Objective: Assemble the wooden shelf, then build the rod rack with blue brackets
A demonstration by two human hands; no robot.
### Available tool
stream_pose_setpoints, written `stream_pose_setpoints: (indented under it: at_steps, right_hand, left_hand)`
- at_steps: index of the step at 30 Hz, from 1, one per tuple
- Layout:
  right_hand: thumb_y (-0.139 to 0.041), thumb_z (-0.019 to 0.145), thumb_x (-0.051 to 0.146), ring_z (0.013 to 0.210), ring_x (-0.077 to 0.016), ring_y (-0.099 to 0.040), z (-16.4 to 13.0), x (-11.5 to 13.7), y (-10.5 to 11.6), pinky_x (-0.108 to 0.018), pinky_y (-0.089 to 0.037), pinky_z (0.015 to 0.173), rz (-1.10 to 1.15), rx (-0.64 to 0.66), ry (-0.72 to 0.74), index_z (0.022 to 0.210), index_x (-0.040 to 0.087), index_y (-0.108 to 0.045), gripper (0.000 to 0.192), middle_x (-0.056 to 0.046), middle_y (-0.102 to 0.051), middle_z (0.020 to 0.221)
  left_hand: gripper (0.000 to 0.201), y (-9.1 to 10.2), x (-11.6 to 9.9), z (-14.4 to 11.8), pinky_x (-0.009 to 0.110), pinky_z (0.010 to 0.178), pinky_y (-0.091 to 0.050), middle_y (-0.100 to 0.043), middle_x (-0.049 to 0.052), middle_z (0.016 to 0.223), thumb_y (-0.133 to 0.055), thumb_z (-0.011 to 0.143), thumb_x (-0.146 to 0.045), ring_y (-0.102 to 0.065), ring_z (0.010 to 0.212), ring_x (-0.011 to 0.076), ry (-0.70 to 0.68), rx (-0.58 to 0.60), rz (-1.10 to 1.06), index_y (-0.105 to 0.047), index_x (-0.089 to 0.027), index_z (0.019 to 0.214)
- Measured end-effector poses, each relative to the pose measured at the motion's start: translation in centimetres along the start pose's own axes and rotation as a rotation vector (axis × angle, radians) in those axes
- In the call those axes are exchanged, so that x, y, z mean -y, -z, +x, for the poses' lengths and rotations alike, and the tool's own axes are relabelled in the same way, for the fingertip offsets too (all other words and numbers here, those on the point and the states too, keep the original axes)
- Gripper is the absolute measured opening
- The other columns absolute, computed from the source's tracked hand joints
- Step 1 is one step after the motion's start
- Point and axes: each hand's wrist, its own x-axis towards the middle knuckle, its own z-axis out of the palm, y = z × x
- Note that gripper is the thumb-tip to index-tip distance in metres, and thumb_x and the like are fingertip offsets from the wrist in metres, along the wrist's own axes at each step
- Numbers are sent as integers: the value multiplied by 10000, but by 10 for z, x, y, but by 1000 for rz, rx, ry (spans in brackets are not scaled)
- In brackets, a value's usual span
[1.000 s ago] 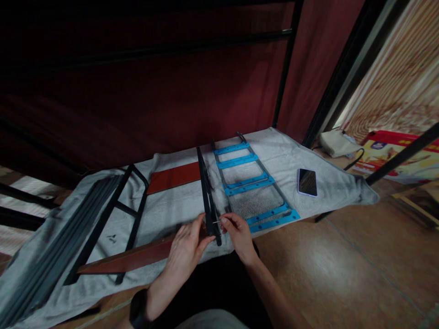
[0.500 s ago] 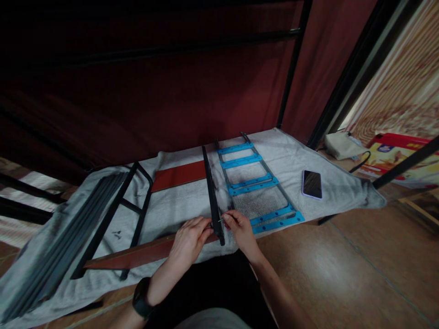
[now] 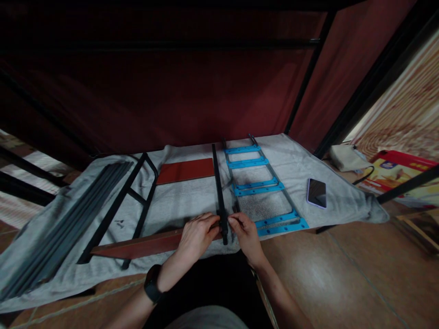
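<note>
A long black metal bar [image 3: 218, 183] lies between my hands, its near end by my fingers. My left hand [image 3: 199, 234] is at the bar's left side, thumb and fingers closed together; whatever is between them is hidden. On the other side my right hand [image 3: 246, 235] pinches thumb and forefinger close to the bar, and I cannot make out what is in the pinch. A narrow red-brown board [image 3: 140, 246] runs from the left toward the bar, passing behind my left hand. Farther back, a wider red-brown board [image 3: 187, 171] reaches the bar's left side.
A grey cloth [image 3: 295, 160] covers the work surface. To the left are a black frame [image 3: 137, 195] and several dark tubes [image 3: 73, 224]. Blue-crossbarred rails [image 3: 259, 188] and a phone [image 3: 316, 193] lie to the right. Small dark hardware [image 3: 119, 224] sits inside the frame.
The view has tilted and shifted slightly. A thin silvery piece that showed between my right fingertips and the bar is no longer visible. Both hands stay at the bar's near end.
</note>
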Motion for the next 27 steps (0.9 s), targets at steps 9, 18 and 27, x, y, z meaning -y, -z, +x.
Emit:
stream_pose_setpoints:
  at_steps: [9,18,27]
  right_hand:
    - [-537,948,393,792,-155,-588,2,4,0,-264,-434,734,-104,30,66,893,217,-676,230,-12,-643,835]
    - [-475,979,444,747,-164,-576,6,5,-1,-268,-414,686,-227,68,132,812,242,-642,310,-8,-597,784]
    - [-322,1015,526,651,-162,-554,1,6,-17,-272,-347,615,-391,-40,82,757,237,-566,458,-25,-588,719]
  left_hand:
    - [252,2,1,1,282,776,-515,-719,37,1027,-568,884,-148,-688,924,200,18,49,2,-709,-223,1079]
    - [240,2,3,3,300,832,-544,-747,45,960,-566,848,-103,-710,883,202,-19,-9,-46,-720,-194,1008]
    - [239,2,6,-1,295,818,-557,-728,43,961,-565,847,-83,-708,886,194,-78,-10,-61,-697,-190,1015]
